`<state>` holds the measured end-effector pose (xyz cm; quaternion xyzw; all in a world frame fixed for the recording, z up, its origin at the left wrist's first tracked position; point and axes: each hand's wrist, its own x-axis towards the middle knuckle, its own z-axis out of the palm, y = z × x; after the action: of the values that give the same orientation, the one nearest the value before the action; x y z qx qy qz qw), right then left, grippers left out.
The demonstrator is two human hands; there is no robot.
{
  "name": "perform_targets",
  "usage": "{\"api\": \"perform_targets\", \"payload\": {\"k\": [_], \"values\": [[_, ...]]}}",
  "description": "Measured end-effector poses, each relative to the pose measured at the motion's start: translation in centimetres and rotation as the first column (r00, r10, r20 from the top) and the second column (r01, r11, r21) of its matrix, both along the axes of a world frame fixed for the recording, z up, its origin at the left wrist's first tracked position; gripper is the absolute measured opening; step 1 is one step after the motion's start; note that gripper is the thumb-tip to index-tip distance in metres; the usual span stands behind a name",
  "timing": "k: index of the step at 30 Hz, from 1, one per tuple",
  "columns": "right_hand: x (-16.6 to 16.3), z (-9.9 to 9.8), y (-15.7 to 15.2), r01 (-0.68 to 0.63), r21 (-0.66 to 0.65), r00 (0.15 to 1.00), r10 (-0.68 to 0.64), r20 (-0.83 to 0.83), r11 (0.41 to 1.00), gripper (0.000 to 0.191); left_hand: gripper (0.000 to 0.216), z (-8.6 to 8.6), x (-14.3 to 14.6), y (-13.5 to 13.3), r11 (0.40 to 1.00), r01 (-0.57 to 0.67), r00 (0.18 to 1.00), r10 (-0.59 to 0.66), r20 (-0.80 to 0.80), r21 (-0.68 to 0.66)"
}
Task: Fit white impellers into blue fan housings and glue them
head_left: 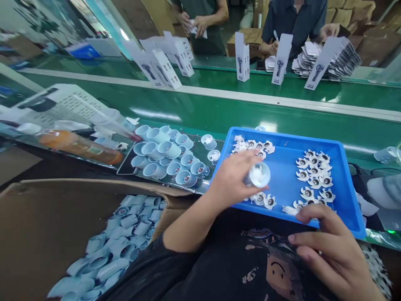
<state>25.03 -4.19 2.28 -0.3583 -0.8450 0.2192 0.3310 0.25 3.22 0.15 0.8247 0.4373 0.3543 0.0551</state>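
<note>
My left hand (230, 177) is wrapped round a light-blue plastic cylinder (260, 174), its open end facing me and a white fan wheel inside. It hovers over the left half of a blue tray (282, 156). White fan wheels (314, 171) with dark round hubs lie in clusters at both sides of that tray. Near the tray's front right edge is my right hand (328, 246), its fingers bent and apart with nothing visible between them. Left of the tray, many light-blue cylinders (169, 149) are stacked on their sides, and two hold white wheels (214, 156).
A cardboard box (62, 209) full of light-blue cylinders stands at lower left. An orange drink bottle (81, 146) lies behind it. Across the green conveyor (213, 104) are printed white cartons (242, 58) and two people. More white wheels (376, 267) sit at lower right.
</note>
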Motion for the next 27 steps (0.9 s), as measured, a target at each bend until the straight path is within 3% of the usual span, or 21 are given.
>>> {"api": "perform_targets", "payload": {"k": [2,4,6,9,12,14,16,20,24,27], "values": [[0.7,-0.2,-0.3,0.059,0.046,0.997,-0.056,-0.047,0.997,0.016,0.05,0.8,-2.0,3.4,0.965,-0.264,0.965,0.264,0.012,-0.002],[1.1,-0.9,-0.2,0.126,0.06,0.99,-0.122,-0.073,0.99,0.014,0.05,1.4,-4.3,7.7,0.865,-0.493,0.869,0.495,-0.001,-0.088],[1.2,-1.7,-0.2,0.146,0.046,0.986,-0.141,-0.093,0.988,0.014,0.058,1.6,-6.7,12.1,0.756,-0.628,0.775,0.63,-0.05,-0.185],[1.2,-2.8,-0.4,0.145,0.037,0.986,-0.142,-0.086,0.989,0.013,0.074,0.8,-9.5,17.1,0.579,-0.751,0.659,0.676,-0.329,-0.316],[1.2,-3.1,-0.7,0.156,0.064,0.987,-0.152,-0.06,0.986,0.013,0.075,-0.9,-10.7,19.4,0.487,-0.776,0.63,0.59,-0.504,-0.401],[1.2,-3.1,-0.9,0.153,0.097,0.988,-0.149,-0.042,0.984,0.014,0.082,-1.5,-10.8,19.8,0.484,-0.769,0.638,0.537,-0.551,-0.419],[1.4,-3.0,-1.0,0.153,0.124,0.988,-0.151,-0.023,0.98,0.014,0.091,-1.2,-11.1,19.7,0.516,-0.757,0.645,0.499,-0.578,-0.4],[2.7,-3.8,-1.1,0.153,0.156,0.988,-0.154,-0.003,0.976,0.016,0.071,2.2,-14.2,17.8,0.6,-0.71,0.674,0.426,-0.604,-0.369],[3.8,-5.7,-0.4,0.11,0.147,0.994,-0.105,-0.042,0.983,0.015,0.042,5.0,-18.6,13.1,0.517,-0.732,0.643,0.311,-0.699,-0.444],[3.3,-6.2,0.6,0.057,0.144,0.997,-0.05,-0.051,0.988,0.015,0.05,4.2,-19.6,9.5,0.523,-0.75,0.605,0.294,-0.74,-0.405]]}}
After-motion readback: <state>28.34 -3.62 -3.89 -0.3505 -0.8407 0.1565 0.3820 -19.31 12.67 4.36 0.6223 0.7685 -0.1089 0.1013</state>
